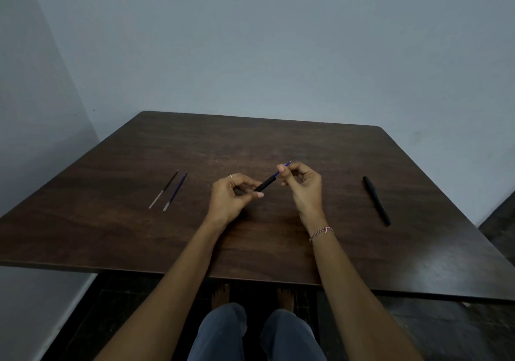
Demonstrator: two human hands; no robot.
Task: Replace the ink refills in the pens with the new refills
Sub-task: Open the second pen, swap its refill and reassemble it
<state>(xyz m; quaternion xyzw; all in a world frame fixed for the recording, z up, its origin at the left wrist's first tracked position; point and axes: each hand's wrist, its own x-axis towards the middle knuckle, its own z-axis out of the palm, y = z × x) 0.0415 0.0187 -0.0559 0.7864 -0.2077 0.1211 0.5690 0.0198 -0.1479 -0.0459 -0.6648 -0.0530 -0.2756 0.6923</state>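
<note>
Blue-grey walls back a dark wooden desk (278, 137). Above its middle the left hand (231, 196) grips a black pen barrel (268, 183), and the right hand (302, 185) pinches a blue refill (284, 165) sticking out of the barrel's 1 o'clock end. The swap looks underway, though I cannot tell whether the refill is going in or out. Either way, the next move calls for a straight slide along the barrel. Two loose refills (175, 191) lie at 9 o'clock, and a second pen (376, 200) at 3 o'clock.

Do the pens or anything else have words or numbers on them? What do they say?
No text can be read anywhere.
Pen barrel in the left hand: no print shows.
Held refill pinched by the right hand: none.
Black pen, dark loose refill and blue loose refill on the table: no marks show; any would be too small to read.
</note>
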